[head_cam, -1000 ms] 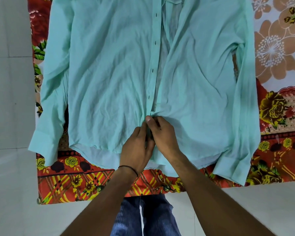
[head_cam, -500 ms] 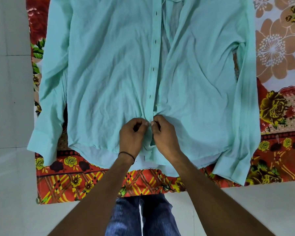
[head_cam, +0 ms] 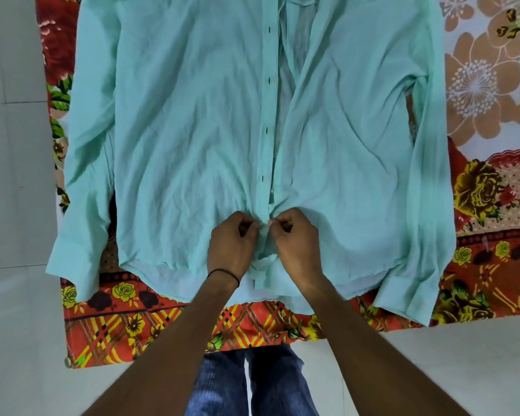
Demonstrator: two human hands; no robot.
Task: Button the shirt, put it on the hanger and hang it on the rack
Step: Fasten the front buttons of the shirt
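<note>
Pinching the shirt [head_cam: 192,130] placket low down, each hand [head_cam: 233,244] flanks it.

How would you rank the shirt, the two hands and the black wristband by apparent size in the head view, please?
1. The shirt, by far the largest.
2. The left hand and the right hand, which look alike, so I won't rank them.
3. The black wristband, the smallest.

bright, soft, even light here; faint shadows in the creases of the shirt [head_cam: 192,121], a pale sheen on the floor [head_cam: 6,291] at left, edges bowed by the wide lens, bottom of frame slightly soft.
</note>
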